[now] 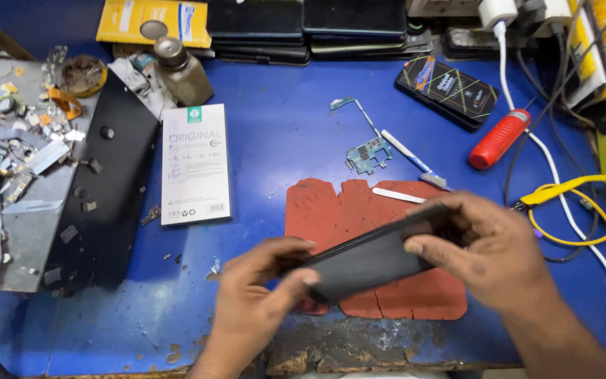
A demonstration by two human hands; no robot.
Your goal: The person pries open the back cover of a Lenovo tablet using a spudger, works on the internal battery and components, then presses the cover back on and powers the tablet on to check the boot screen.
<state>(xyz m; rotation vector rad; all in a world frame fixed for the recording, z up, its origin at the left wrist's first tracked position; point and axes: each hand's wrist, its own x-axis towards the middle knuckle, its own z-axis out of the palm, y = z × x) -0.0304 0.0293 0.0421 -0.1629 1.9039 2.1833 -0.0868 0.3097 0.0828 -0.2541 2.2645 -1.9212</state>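
Blue surface (pixel 282 133), worn at near edge. Black panel (pixel 106 196) at left, scrap parts scattered on and beside it. Cracked red mat (pixel 387 295) near centre. Black phone (pixel 369 260) held tilted above mat, gripped at both ends: right hand (pixel 492 253) with fingers closed on upper end, left hand (pixel 261 288) with fingers pinching lower end. White flat box (pixel 196 165) left of mat. Red-handled tool (pixel 499 139) at right. Small circuit board (pixel 368 154) just beyond mat.
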